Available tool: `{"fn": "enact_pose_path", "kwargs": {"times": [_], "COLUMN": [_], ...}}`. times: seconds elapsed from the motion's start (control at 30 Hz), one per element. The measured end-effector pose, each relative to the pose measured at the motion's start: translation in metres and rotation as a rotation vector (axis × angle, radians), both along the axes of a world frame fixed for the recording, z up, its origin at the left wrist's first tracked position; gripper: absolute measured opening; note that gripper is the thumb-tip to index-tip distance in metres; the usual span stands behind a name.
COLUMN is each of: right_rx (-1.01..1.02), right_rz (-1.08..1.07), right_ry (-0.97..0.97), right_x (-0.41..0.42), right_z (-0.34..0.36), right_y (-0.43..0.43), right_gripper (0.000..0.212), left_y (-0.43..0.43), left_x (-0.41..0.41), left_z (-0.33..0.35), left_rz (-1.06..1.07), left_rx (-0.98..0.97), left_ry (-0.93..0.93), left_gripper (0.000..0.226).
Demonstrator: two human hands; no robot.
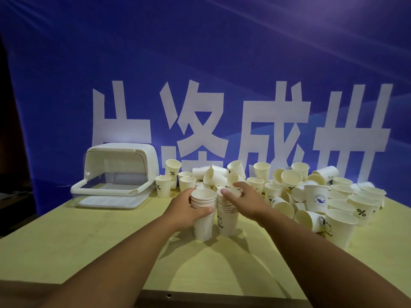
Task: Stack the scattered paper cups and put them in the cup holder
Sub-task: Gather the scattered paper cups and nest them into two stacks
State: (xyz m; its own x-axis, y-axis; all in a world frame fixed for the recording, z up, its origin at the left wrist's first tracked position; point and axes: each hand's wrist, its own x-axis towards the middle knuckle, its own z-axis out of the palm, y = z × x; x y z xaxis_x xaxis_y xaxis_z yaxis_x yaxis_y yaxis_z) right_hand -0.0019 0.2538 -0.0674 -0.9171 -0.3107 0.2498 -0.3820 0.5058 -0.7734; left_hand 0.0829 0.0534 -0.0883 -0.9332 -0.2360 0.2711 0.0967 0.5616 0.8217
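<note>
Two stacks of white paper cups stand side by side at the table's middle. My left hand (186,208) grips the left stack (203,225) around its upper rims. My right hand (241,197) rests on top of the right stack (228,221), fingers over its rim and holding it. Behind and to the right lies a heap of scattered cups (311,192), some upright, some on their sides. The white cup holder (115,174), a lidded box with its clear cover lifted, sits at the back left.
The yellow table (89,241) has its front edge near the bottom of the view. A large cup (340,227) stands at the right front of the heap. A blue banner with big white characters hangs behind the table.
</note>
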Motion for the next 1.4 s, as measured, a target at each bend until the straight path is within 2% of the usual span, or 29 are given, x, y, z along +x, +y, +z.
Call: {"fn": "enact_pose_path", "kwargs": {"times": [0.1,0.23,0.3,0.37,0.47,0.53,0.6,0.87,1.0,1.23,1.4], "right_rx": [-0.076,0.044,0.106,0.142,0.186,0.19,0.181,0.236,0.234,0.203,0.16], "right_rz": [-0.128,-0.257,-0.33,-0.429,-0.528,-0.564,-0.568,-0.394,-0.36,-0.341,-0.32], "right_ry": [0.012,-0.037,-0.056,-0.084,-0.136,-0.154,-0.125,0.223,0.273,0.276,0.298], "right_x": [-0.008,-0.027,-0.033,-0.038,-0.047,-0.054,-0.061,-0.079,-0.079,-0.079,-0.07], "right_z": [-0.012,-0.029,-0.04,-0.053,-0.066,-0.069,-0.071,-0.086,-0.089,-0.087,-0.08], "right_y": [0.013,0.035,0.041,0.043,0.038,0.033,0.026,0.006,0.007,0.008,0.005], "right_gripper": [0.06,0.048,0.048,0.059,0.072,0.072,0.068,0.069,0.072,0.07,0.068], "left_y": [-0.006,-0.032,-0.05,-0.062,-0.073,-0.079,-0.09,-0.121,-0.133,-0.127,-0.111], "left_x": [0.001,-0.003,-0.008,-0.015,-0.029,-0.04,-0.054,-0.107,-0.13,-0.143,-0.118], "left_z": [-0.01,-0.028,-0.044,-0.056,-0.063,-0.064,-0.068,-0.072,-0.062,-0.039,-0.026], "left_rz": [0.099,0.333,0.415,0.457,0.454,0.437,0.419,0.433,0.434,0.446,0.565], "left_rx": [0.082,0.245,0.171,0.079,-0.031,-0.093,-0.154,-0.442,-0.553,-0.506,-0.386], "left_ry": [-0.018,-0.048,-0.073,-0.078,-0.043,-0.033,-0.033,-0.055,-0.03,-0.11,0.057], "left_gripper": [0.058,0.042,0.038,0.04,0.043,0.045,0.047,0.058,0.054,0.043,0.015]}}
